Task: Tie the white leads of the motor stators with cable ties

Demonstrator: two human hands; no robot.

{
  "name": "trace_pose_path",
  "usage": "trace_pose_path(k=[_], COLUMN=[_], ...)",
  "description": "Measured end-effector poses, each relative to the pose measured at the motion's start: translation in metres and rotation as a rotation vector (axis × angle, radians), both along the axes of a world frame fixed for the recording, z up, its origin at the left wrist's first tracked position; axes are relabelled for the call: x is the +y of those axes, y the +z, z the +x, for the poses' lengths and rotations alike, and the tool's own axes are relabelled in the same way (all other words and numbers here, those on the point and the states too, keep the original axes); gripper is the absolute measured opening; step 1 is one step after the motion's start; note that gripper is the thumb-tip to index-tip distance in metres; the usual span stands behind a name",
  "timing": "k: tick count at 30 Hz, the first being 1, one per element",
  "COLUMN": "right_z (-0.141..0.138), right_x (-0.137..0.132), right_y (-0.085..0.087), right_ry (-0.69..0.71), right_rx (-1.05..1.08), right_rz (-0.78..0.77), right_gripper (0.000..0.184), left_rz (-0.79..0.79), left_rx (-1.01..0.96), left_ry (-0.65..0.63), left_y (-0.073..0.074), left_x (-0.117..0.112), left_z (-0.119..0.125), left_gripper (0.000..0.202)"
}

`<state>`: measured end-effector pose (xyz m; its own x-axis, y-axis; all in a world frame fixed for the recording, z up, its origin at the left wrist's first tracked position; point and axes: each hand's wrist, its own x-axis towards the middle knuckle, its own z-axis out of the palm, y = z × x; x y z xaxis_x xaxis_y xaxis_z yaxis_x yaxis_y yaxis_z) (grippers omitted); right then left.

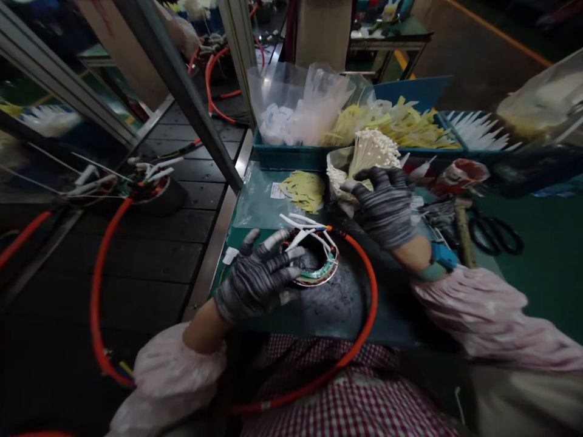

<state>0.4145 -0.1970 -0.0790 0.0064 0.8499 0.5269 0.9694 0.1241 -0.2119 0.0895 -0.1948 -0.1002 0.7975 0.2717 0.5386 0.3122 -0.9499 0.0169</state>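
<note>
My left hand, in a grey striped glove with bare fingertips, has its fingers spread at the left rim of a ring-shaped motor stator. Green lining, copper windings and white sleeved leads show on the stator, and a thick orange cable loops from it toward my lap. Farther right, my right hand reaches over a bundle of thin white strips with small heads, standing in a clear bag. Its thumb and index finger look apart beside the bundle; the other fingertips are hidden.
Yellow strips lie on a plastic bag at the left. Behind stands a blue bin with bags and more yellow pieces. Black scissors and a wooden-handled tool are at right. A roller conveyor carries another cabled stator.
</note>
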Motion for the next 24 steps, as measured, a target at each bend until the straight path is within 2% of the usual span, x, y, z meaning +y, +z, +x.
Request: trace_pose_path(k=[4,6,8,9,11,12,13,15,16,19,21,24], right_z=[-0.008,-0.015,-0.019,-0.021,-0.024,-0.026,-0.029,-0.036,-0.04,-0.052,-0.058,-0.061], right_x=[0.011,-0.001,-0.029,-0.047,-0.084,-0.1,-0.113,-0.129,-0.133,-0.135,-0.137,-0.148], right_y=[0.003,0.015,0.034,0.044,0.059,0.063,0.064,0.056,0.05,0.034,0.03,0.028], right_ry=[0.047,0.137,0.212,0.202,0.091,0.073,0.079,0.091,0.086,0.043,0.031,0.075], right_rx=[0.085,0.193,0.358,0.474,0.63,0.736,0.803,0.747,0.667,0.529,0.618,0.806], right_rz=[-0.049,-0.032,0.026,0.048,0.162,0.12,-0.018,-0.169,-0.179,-0.026,-0.019,-0.105], right_gripper=[0.005,0.008,0.015,0.015,0.011,0.012,0.015,0.014,0.014,0.021,0.021,0.025], left_rz=[0.002,-0.008,-0.005,-0.003,-0.017,-0.034,-0.05,-0.073,-0.072,-0.057,-0.051,-0.07], left_rx=[0.05,0.022,-0.029,-0.056,-0.081,-0.078,-0.072,-0.058,-0.064,-0.095,-0.117,-0.128], left_ry=[0.005,0.05,0.113,0.157,0.258,0.305,0.336,0.341,0.323,0.269,0.263,0.279], left_y=[-0.011,-0.015,-0.018,-0.02,-0.024,-0.025,-0.027,-0.028,-0.028,-0.026,-0.024,-0.023], left_x=[0.0,-0.007,-0.017,-0.024,-0.035,-0.039,-0.043,-0.046,-0.045,-0.043,-0.042,-0.043], left_z=[0.003,0.007,0.013,0.017,0.024,0.027,0.029,0.03,0.029,0.026,0.026,0.029], left_gripper=[0.014,0.014,0.014,0.014,0.015,0.016,0.016,0.016,0.016,0.018,0.02,0.019])
